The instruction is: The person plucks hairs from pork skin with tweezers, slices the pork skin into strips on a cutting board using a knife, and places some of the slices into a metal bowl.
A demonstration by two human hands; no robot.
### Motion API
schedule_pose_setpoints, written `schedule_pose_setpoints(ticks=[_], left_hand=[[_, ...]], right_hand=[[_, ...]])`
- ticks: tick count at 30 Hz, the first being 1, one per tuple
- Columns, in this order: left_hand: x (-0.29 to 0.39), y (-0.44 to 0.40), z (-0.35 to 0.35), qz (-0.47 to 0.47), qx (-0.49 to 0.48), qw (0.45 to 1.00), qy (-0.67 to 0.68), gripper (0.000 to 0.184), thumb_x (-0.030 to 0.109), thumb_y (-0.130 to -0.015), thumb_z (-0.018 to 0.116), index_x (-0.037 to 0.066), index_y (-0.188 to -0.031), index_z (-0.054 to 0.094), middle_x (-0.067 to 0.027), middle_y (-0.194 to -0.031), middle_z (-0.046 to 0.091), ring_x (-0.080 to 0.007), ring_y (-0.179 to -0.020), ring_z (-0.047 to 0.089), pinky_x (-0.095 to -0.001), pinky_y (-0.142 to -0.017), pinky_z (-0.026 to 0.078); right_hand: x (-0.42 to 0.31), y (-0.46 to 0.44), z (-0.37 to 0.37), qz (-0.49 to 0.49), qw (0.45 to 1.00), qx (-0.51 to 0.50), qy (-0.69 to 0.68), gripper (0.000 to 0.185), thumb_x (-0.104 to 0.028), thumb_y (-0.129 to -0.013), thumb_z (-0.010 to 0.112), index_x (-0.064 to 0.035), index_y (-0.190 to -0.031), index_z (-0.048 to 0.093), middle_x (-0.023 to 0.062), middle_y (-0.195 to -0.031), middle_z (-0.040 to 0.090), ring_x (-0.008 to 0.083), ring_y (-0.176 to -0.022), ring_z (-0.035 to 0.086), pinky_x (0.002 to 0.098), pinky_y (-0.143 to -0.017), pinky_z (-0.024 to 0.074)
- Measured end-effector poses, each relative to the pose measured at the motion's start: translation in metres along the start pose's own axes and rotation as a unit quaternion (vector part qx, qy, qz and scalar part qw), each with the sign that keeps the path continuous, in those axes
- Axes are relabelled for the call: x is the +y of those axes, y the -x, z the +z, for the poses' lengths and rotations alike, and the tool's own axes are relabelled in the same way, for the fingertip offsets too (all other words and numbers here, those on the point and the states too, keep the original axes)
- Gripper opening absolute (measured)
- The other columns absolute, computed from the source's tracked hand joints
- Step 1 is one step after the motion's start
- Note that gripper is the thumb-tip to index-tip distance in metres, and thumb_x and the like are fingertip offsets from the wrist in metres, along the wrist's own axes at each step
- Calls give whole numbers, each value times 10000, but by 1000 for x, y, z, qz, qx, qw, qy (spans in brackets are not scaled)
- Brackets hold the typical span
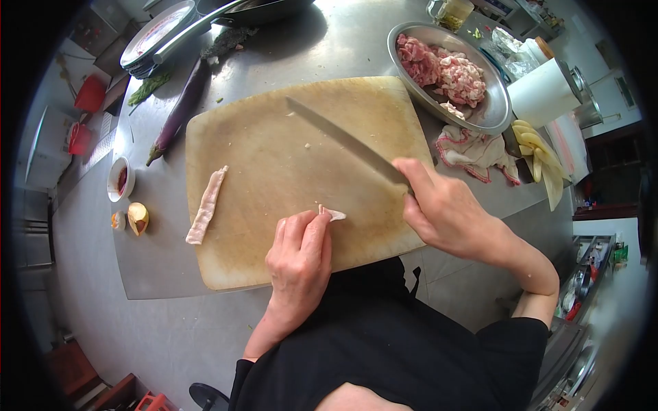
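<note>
My right hand [449,209] is wrapped round the handle of a knife [349,142], whose long blade points to the upper left over the cutting board [257,113]. My left hand [299,250] rests at the board's near edge with its fingers pressed together on a small piece of pale meat [336,214]. Only the tip of that piece shows beyond the fingers. Toward the board's left edge lies a longer strip of pale meat [208,205], apart from both hands. A few tiny scraps dot the board.
A metal bowl [495,109] of cut meat [452,72] stands at the back right, beside a cloth [476,152] and a paper roll [545,92]. To the left lie an eggplant [179,113], a small sauce bowl [113,179] and a cut piece of produce [138,218]. Stacked plates [157,38] sit behind.
</note>
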State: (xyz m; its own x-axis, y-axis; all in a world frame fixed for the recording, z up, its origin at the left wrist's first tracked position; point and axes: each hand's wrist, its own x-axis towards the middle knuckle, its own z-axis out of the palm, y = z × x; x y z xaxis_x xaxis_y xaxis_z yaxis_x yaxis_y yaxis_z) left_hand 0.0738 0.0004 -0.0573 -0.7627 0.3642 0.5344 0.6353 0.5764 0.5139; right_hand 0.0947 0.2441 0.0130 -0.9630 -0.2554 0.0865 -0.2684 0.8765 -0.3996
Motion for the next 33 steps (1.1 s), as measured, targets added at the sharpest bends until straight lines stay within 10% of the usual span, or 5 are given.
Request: schedule_pose_setpoints(ticks=[16,33], left_hand=[[-6,5,-5,45,-31,998,-18,388,-109,-746,720,-43,-1129,722,-136,-1029,651,-309,-880,634,-381,-739,548],[-9,-3,-8,17,-57,998,30,306,-124,-726,718,-49,-1023,729,-142,-1034,678,-314,-852,650,-390,-727,559]], right_hand=[[-50,56,-32,-65,981,-145,114,266,-33,-815,660,33,-1055,566,91,-729,528,186,-599,620,320,-437,493],[-29,-22,-9,-110,969,-212,-61,182,5,-816,610,44,-935,477,188,-618,610,366,-603,692,455,-485,511]])
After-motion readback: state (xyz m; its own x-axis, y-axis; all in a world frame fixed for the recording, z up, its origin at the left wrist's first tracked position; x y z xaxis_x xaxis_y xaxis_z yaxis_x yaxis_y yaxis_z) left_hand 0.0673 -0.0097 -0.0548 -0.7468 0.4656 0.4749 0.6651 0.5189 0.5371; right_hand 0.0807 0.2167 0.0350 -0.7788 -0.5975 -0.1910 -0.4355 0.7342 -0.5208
